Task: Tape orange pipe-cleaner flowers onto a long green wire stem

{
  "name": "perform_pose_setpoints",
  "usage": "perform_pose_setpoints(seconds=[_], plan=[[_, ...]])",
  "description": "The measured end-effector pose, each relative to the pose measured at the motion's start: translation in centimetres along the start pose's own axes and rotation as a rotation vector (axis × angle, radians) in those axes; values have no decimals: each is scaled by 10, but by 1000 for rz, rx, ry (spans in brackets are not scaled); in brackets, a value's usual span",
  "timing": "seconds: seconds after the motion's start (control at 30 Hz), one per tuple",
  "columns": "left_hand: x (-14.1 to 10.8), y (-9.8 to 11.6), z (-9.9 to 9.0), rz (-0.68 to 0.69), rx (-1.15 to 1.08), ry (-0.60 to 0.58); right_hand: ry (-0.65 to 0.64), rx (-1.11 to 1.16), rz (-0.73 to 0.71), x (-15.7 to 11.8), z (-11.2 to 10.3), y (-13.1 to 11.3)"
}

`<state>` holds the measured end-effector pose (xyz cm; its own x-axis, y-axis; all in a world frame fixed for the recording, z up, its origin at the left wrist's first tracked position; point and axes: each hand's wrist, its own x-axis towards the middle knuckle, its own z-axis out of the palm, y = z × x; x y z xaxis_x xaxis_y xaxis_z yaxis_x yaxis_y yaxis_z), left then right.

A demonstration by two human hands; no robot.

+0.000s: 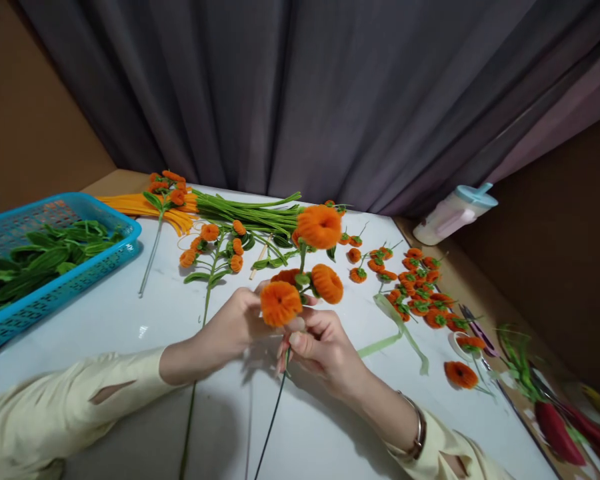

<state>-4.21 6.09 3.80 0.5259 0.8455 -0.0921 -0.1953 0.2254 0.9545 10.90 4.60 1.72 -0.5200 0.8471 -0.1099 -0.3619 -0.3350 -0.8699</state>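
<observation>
In front of me is an upright spray of fuzzy orange chenille flowers [320, 227] on a green stem. My right hand [327, 347] is closed, pinching this flower stem just below the blooms between thumb and fingers. My left hand [235, 323] is closed around the same spray from the left, its fingertips partly hidden behind the lowest bloom. A thin dark stem end [270, 427] hangs down below my hands. Just beyond my left hand lies another branch of small orange flowers [213, 257] with green leaves.
A blue basket [133, 233] of green leaves stands left. Green chenille stems [250, 212] and yellow-orange ones [177, 219] lie at the back. Loose orange flower heads [415, 287], green tape [400, 330], a tumbler [453, 213] and red-handled pliers [560, 430] are right.
</observation>
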Motion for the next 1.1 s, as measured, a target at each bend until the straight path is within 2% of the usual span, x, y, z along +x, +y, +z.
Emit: perform_pose_setpoints(seconds=[0.13, 0.2, 0.4, 0.57, 0.77, 0.93, 1.1], plan=[[-5, 2, 7, 0, 42, 220, 149, -169, -88, -5, 7, -3], [-4, 3, 9, -9, -8, 242, 159, -243, -73, -5, 10, -6], [-2, 2, 9, -126, -165, 91, -44, -257, -38, 1, 1, -11], [0, 2, 7, -143, -200, 3, -206, -44, 93, 5, -9, -5], [1, 4, 2, -106, -6, -101, -137, 24, 81, 4, -8, -6], [2, 4, -3, -43, 102, -85, -53, -4, 35, 5, -8, -7], [-1, 10, 0, -53, 260, -62, -8, -51, -21, 5, -7, -4]])
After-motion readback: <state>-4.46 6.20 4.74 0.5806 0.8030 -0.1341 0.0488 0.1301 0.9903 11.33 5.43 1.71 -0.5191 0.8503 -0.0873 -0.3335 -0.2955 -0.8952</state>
